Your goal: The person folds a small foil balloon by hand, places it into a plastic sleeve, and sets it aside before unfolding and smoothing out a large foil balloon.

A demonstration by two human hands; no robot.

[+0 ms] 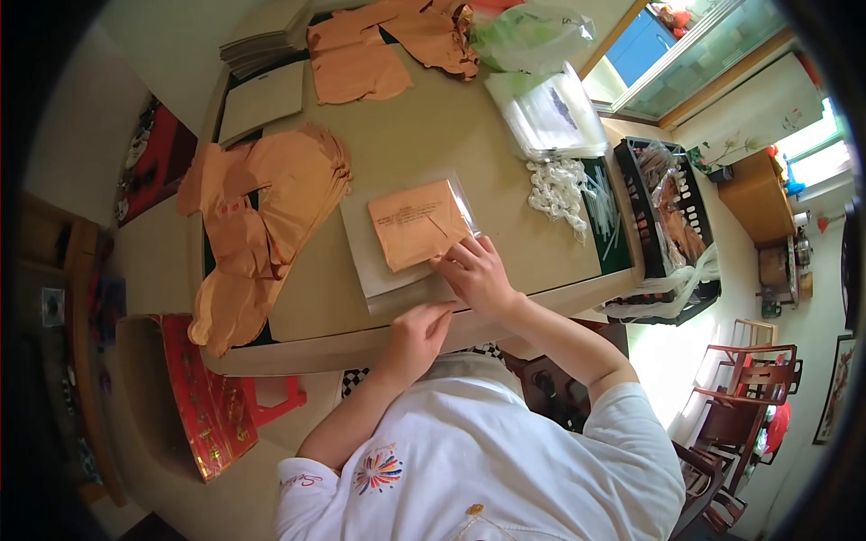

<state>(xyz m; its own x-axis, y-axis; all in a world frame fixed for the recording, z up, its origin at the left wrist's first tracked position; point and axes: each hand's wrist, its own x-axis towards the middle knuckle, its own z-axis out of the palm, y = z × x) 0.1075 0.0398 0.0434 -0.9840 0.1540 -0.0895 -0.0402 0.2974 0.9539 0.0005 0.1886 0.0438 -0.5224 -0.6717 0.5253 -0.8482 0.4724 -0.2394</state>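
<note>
A folded copper-coloured foil balloon (410, 230) with small printed text lies on a clear plastic bag (463, 200), over a pale cardboard sheet (374, 287) near the table's front edge. My right hand (478, 273) is at the balloon's lower right corner, its fingers bent together on the edge of the bag and balloon. Below the cardboard, by the table edge, my left hand (419, 341) has its fingers pinched together. Whatever it may hold is too small to make out.
Flat copper balloons lie in piles at left (262, 216) and back (361, 59). Cardboard sheets (262, 101) sit back left. Clear bags (552, 117), white ribbon (557, 191) and straws (603, 207) lie right. A black crate (642, 203) stands beyond; a red box (212, 397) is below left.
</note>
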